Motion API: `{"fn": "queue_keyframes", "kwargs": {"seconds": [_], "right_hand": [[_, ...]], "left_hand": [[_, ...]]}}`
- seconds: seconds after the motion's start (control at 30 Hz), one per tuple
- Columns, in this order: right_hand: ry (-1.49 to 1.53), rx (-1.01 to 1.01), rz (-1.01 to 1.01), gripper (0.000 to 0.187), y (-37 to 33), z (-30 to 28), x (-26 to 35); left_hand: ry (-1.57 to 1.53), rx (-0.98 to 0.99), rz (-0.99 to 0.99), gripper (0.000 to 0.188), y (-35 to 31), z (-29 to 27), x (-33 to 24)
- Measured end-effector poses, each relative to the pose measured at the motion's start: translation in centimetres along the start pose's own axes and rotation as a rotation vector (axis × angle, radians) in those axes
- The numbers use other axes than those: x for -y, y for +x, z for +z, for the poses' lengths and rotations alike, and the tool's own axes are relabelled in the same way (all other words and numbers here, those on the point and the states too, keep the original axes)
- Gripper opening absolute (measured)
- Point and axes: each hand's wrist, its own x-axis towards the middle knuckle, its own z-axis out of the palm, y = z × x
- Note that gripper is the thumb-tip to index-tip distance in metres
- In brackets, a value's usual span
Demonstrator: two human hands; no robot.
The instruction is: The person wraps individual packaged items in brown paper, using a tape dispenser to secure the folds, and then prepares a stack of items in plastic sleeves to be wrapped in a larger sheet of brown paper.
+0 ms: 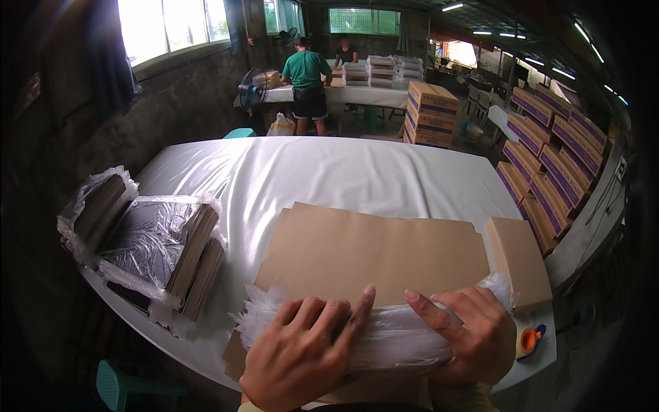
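A bundle of clear plastic bags (401, 338) lies across the near part of some flat brown paper sheets (377, 250) on the table. My left hand (298, 353) is closed over the bundle's left part, its fingers bent and the tip nearest the middle pointing away from me. Gripping the right part is my right hand (480, 336), with its thumb stretched toward the left hand. Frayed plastic ends stick out beyond both hands. Parts of my fingers are hidden behind the plastic.
Plastic-wrapped brown stacks (154, 237) sit at the left. At right are a brown carton (519, 261) and a tape dispenser (528, 340). The white-covered table (329, 172) has a green stool (120, 384) beside it. Boxes (429, 113), a fan (252, 93) and two people (307, 72) are beyond.
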Motion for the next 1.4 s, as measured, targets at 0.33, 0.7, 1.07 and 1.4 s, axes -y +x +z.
{"fn": "queue_keyframes", "kwargs": {"seconds": [0.33,0.7,1.07,1.4], "right_hand": [[-0.023,-0.031,0.021,0.07,-0.04,0.18,0.2],[0.013,0.01,0.021,0.069,-0.05,-0.2,0.14],[-0.02,-0.03,0.023,0.07,-0.08,0.07,0.29],[0.014,-0.015,0.029,0.067,-0.11,-0.14,0.36]], "left_hand": [[-0.02,0.01,0.009,0.058,0.21,-0.03,0.05],[0.007,-0.002,0.006,0.055,0.18,0.09,-0.02],[0.007,-0.014,0.011,0.055,0.19,0.24,-0.05],[-0.026,0.017,-0.019,0.069,0.03,0.58,-0.18]]}}
